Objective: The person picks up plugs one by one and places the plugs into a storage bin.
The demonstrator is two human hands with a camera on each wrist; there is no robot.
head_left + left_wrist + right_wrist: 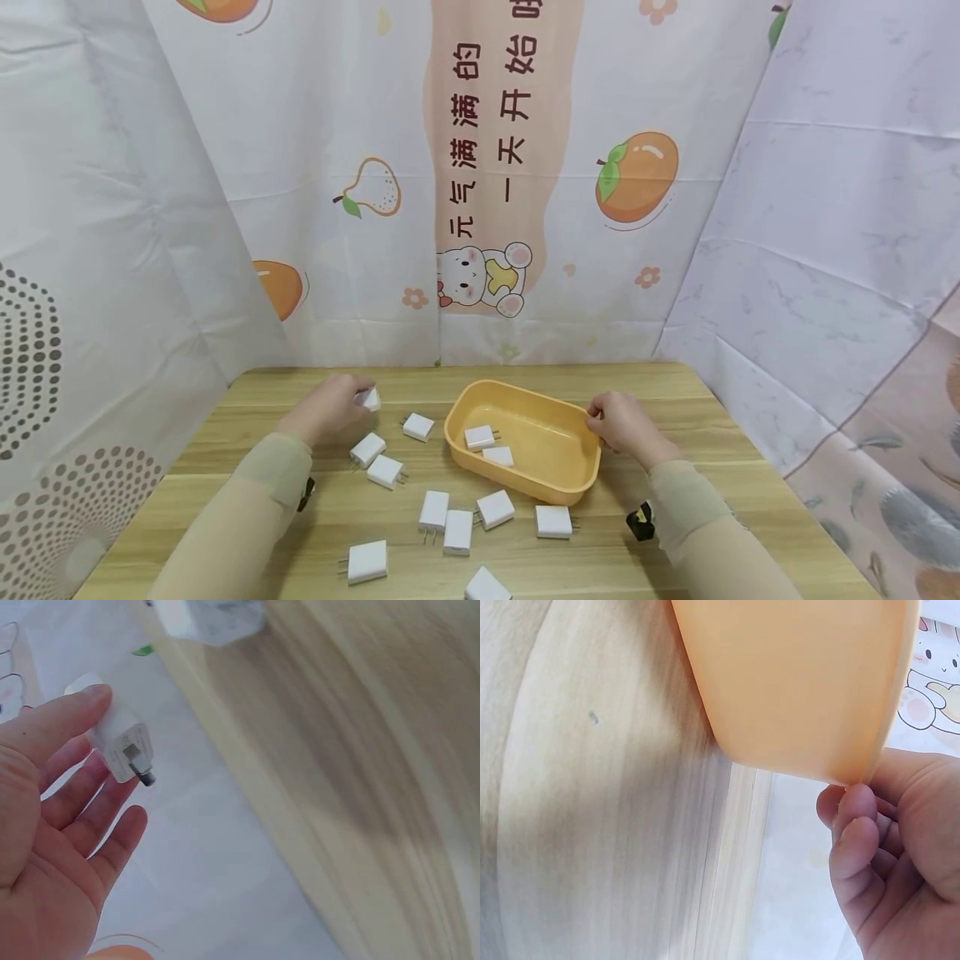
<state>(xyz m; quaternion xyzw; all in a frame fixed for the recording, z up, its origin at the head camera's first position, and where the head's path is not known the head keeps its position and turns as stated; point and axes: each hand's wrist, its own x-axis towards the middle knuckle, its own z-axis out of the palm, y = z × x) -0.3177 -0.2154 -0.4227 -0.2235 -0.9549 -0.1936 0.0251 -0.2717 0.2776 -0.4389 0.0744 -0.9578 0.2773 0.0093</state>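
**White charger [120,724] pinched in left hand [339,406]; yellow box [551,450] held by right hand [622,427]**

Left hand grips the charger by its body, thumb on one face and fingers behind, over the far left part of the bench [225,429]. The metal prongs [146,777] point away from the palm; a body hold likely leaves them free. Right hand pinches the rim [525,393] at the box's right end, presumably to steady it. Box sits upright toward the far middle of the bench, between the hands. Two chargers [478,438] lie inside, near its left end, perhaps because that end faces the left hand. Nine others [433,508] lie loose to its left and along its near side, prongs at mixed angles, suggesting no deliberate layout.
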